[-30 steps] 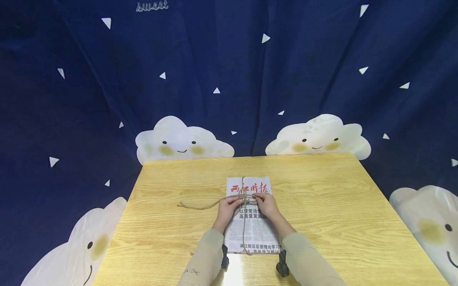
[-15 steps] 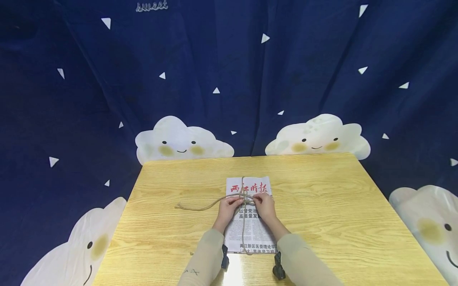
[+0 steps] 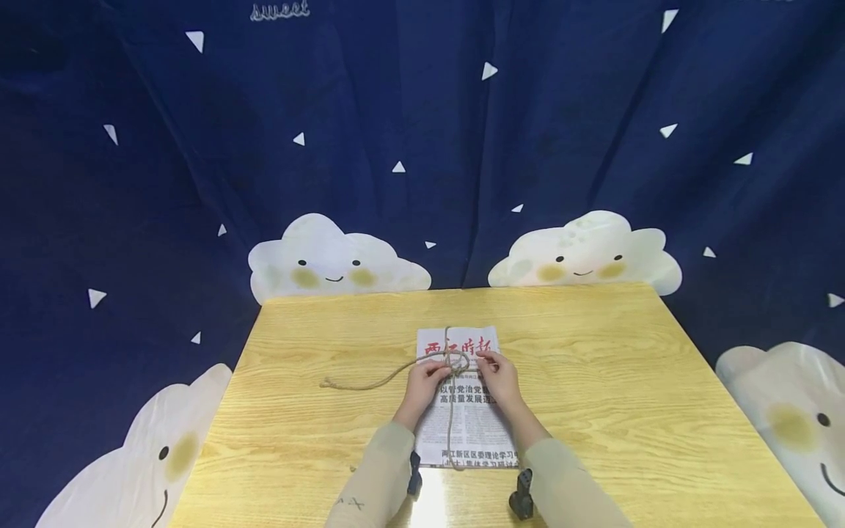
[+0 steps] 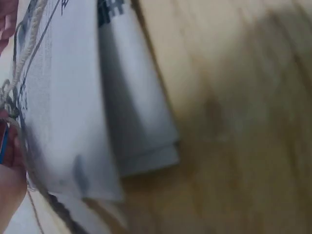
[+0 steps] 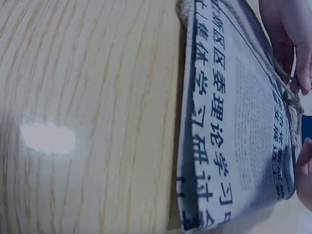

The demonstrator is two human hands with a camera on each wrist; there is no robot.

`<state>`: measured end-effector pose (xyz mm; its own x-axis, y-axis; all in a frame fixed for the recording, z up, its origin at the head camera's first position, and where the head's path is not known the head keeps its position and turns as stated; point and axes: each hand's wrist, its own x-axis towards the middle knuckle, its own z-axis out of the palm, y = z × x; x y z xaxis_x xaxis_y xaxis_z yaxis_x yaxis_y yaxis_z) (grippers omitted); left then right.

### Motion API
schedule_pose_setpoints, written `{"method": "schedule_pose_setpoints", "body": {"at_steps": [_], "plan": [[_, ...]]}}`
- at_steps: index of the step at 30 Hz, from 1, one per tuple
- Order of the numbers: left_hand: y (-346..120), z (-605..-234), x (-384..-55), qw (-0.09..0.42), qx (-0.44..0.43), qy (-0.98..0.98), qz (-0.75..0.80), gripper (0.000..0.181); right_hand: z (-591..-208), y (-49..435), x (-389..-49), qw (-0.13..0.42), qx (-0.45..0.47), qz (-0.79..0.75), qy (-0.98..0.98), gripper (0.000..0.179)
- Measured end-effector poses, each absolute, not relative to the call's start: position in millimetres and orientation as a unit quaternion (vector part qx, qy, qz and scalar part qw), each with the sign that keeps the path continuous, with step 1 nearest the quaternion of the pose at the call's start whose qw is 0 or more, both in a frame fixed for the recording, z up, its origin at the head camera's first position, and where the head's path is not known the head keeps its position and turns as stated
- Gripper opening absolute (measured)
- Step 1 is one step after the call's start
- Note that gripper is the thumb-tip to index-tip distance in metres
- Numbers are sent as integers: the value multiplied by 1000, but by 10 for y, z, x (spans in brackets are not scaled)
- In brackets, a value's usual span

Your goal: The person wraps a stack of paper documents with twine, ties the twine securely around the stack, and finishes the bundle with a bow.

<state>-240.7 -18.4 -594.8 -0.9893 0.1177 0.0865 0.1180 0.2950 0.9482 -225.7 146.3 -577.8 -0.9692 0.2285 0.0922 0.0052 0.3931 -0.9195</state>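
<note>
A folded newspaper bundle (image 3: pixel 475 429) lies on the wooden table, bound crosswise with brown twine (image 3: pixel 376 386). At the crossing the twine forms a small loop and a knot, which also show at the right edge of the right wrist view. My left hand (image 3: pixel 421 385) pinches the twine just left of the knot; its loose tail runs off leftward over the table. My right hand (image 3: pixel 499 378) is just right of the loop, its bent fingertips apart from it. In the right wrist view my left hand (image 5: pixel 287 34) shows fingertips at the twine, and only part of my right hand (image 5: pixel 304 168) appears.
The wooden table (image 3: pixel 607 381) extends on both sides of the bundle. Behind it hangs a dark blue curtain (image 3: pixel 370 110) with white clouds and triangles. Dark wrist straps (image 3: pixel 521 495) are on both wrists.
My right hand has let go of the twine and moved slightly right. A rounded loop now stands at the knot. My left hand has stayed nearly in place.
</note>
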Motion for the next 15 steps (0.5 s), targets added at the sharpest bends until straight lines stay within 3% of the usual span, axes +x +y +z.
{"method": "schedule_pose_setpoints", "body": {"at_steps": [5,15], "plan": [[-152,-5844,-2414,17,-126,-858,-497,18,-5771,1490,-2268,40,-118,649,-750,25],[-74,-5779,-2451,20,-221,-926,-304,16,-5800,1513,-2250,-2,-113,690,-715,30]]}}
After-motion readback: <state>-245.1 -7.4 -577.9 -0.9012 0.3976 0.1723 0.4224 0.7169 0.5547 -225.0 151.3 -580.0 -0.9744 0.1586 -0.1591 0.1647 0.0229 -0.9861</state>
